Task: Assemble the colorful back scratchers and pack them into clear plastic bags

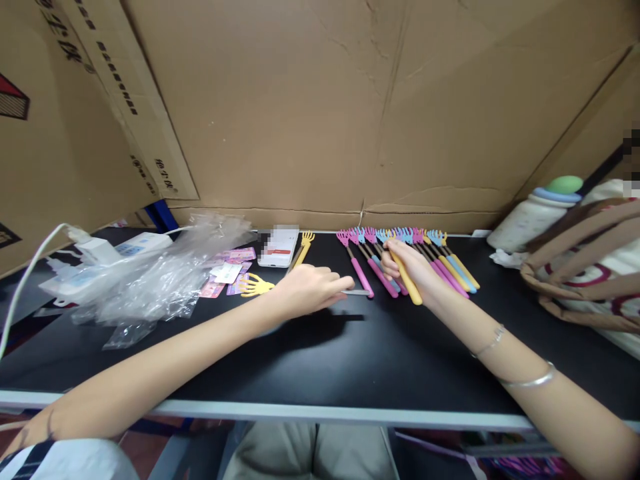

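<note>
Head view is showing a person sitting at a black counter (310, 360) walled at the back by cardboard sheets (310, 107). The left hand (310, 288) is lying low over the middle of the counter, fingers curled together and pinching a thin grey metal rod (356, 292) that is sticking out toward the right; the yellow hand-shaped head (256, 285) showing just behind the wrist may belong to the same piece, though the hand is hiding the join. The right hand (407, 263) is resting on a row of telescopic back scratchers (425, 257), laid side by side near the far edge of the counter with their little claw heads pointing at the cardboard. Its fingers are closing round a yellow-handled scratcher (407, 280) in that row, whose handle is sticking out below the hand toward the near edge; pink ones are lying on its left, pink, blue and yellow ones on its right. Two bracelets are sitting on the right forearm.

One more yellow scratcher (303, 247) is lying alone beside a white phone (279, 248) close to the far edge. Left of the phone, small printed cards (227, 270) are lying scattered, partly under crumpled clear plastic bags (150, 273). A white power strip (107, 250) with its cable is lying at the far left corner. At the right end a pale bottle (537, 213) with a green cap and a woven bag (590, 267) with brown straps are sitting.
</note>
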Tool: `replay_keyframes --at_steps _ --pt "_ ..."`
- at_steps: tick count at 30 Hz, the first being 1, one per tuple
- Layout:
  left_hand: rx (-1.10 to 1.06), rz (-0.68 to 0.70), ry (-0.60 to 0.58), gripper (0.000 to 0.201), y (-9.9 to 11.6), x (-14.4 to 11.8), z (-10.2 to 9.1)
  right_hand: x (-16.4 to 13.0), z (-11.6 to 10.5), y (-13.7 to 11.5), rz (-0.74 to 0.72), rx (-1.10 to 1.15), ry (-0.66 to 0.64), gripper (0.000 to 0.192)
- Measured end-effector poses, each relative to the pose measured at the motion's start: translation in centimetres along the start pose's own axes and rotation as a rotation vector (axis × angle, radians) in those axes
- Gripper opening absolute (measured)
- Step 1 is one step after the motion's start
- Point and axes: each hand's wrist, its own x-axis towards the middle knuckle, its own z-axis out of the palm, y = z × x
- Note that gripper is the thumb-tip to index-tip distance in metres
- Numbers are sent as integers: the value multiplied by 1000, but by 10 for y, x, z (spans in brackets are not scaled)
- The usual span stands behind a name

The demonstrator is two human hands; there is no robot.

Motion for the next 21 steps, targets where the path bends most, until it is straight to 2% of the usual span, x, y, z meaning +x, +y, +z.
replay_keyframes --at_steps 5,9,12,17,21 --pt "67 -120 89 15 -11 -16 -5 -4 6 2 48 -38 16 31" --pt "126 -194 114 16 -15 -22 -4 -6 12 5 -6 -60 55 20" --pt "124 -200 128 20 -17 -24 0 -5 12 9 -45 -129 108 19" --pt "147 -189 151 27 -19 -26 2 -2 6 18 -149 -410 134 19" --pt "183 -217 203 26 -18 -27 -3 -2 3 17 -337 -788 103 30"
